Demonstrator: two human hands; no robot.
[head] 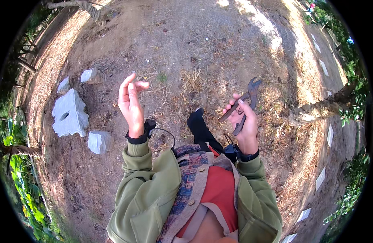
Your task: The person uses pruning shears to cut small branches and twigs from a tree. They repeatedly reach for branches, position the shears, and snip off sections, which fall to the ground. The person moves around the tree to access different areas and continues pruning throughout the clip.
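Note:
Rusty pruning shears (250, 100) lie across the palm of my right hand (245, 120), their blades pointing up and away from me and their handles spread apart. The thumb and fingers of that hand rest around the handles. My left hand (132, 106) is raised over the dry ground with its fingers bent and apart, and nothing shows in it. Each wrist wears a black band with a cable near it. One foot in dark footwear (198, 121) shows between the hands.
A grey stone block with a hole (70, 114) stands at the left, with smaller stones (98, 142) around it. A tree trunk (321, 112) leans in from the right. Pale flat slabs (320, 179) line the ground beyond. Another person (311, 7) is far off at the upper right.

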